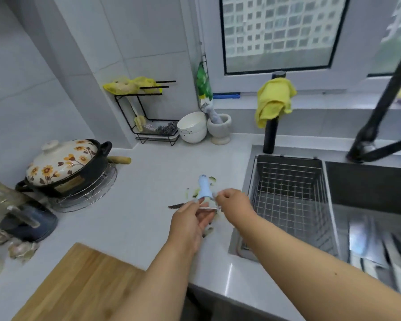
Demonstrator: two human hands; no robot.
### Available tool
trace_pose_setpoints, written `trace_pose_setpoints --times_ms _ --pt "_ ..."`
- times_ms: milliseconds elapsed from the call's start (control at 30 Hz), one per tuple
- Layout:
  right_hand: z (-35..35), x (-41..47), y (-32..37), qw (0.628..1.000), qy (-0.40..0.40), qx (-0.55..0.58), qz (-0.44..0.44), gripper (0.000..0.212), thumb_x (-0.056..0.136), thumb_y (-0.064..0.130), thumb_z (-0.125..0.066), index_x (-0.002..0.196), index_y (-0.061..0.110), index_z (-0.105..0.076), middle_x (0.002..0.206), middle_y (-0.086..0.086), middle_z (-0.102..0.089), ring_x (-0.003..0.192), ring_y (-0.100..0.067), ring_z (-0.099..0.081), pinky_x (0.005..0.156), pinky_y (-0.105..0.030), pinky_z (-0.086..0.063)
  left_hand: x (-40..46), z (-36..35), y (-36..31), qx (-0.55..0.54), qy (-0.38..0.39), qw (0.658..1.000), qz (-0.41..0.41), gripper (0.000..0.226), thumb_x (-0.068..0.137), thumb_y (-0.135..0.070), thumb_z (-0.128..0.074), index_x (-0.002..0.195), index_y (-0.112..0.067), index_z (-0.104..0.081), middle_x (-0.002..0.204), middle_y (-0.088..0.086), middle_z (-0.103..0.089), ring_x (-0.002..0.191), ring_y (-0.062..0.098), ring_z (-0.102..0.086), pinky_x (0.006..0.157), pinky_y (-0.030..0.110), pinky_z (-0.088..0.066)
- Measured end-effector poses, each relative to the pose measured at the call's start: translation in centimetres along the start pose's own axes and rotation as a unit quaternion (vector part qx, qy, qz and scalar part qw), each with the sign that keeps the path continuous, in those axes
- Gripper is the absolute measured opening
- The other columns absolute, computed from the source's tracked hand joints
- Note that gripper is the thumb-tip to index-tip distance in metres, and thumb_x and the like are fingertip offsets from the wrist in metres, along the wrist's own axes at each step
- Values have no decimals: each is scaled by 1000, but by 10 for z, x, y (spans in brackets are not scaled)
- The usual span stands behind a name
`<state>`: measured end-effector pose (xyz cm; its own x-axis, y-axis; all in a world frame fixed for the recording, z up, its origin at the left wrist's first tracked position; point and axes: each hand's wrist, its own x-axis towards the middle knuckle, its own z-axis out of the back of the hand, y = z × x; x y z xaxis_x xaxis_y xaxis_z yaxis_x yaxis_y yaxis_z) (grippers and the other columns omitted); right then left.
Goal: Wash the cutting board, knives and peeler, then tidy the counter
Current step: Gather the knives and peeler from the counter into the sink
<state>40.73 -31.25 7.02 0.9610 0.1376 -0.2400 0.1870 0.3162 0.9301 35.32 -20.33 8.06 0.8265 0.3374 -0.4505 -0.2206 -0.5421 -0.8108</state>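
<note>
My left hand [190, 224] holds a light blue peeler [204, 188] by its head end, handle pointing away over the counter. My right hand [234, 201] pinches at the peeler's blade end, fingers curled. Green peel scraps [196, 193] lie on the white counter [148, 205] under and beside the peeler. The wooden cutting board [79, 286] lies at the counter's near left edge. Knives [366, 242] lie in the sink [368, 181] at the lower right, blurred.
A wire basket [289, 193] hangs in the sink's left part. A black faucet [380, 117] and a yellow cloth [273, 100] stand behind. A flowered clay pot [65, 165] sits on a wire rack at left. Bowls [191, 127], a mortar [220, 128] and a black rack [148, 114] stand at the back.
</note>
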Motion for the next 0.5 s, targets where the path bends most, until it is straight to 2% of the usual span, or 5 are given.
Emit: trace_pose_setpoints --times_ms 67,200,300,400,500 --pt "45 -4 -9 1000 -15 23 -5 23 95 21 -55 75 11 -60 63 -4 -50 51 -11 -39 43 -16 -31 -7 -37 15 30 36 999 2 21 99 -5 -48 109 6 -62 89 17 -67 76 21 -66 71 29 -58" --pt "135 -20 -32 999 -21 35 -7 28 95 34 -56 86 10 -70 74 -5 -62 64 -15 -48 54 -23 -40 -26 -115 55 125 113 986 -2 25 102 -11 -43 104 -3 -67 91 13 -72 88 21 -69 83 33 -57" --pt "205 -23 -61 992 -113 57 -14 28 94 31 -59 75 12 -68 62 1 -60 55 -12 -47 52 -24 -39 -38 -174 92 220 163 962 6 26 102 -19 -43 113 -10 -65 102 13 -69 96 22 -65 88 36 -56" --pt "260 -20 -99 978 -189 75 -48 27 93 24 -61 71 9 -66 56 0 -53 48 -13 -44 48 -22 -38 -44 -213 119 261 170 950 24 21 102 -18 -45 109 -7 -61 99 12 -64 91 22 -63 82 35 -57" --pt "322 -21 -152 958 -244 93 -119 22 93 14 -57 71 9 -58 63 -9 -46 49 -16 -41 53 -28 -39 -51 -250 153 267 197 939 90 19 101 -15 -46 102 -5 -62 84 12 -61 71 20 -61 63 30 -56"
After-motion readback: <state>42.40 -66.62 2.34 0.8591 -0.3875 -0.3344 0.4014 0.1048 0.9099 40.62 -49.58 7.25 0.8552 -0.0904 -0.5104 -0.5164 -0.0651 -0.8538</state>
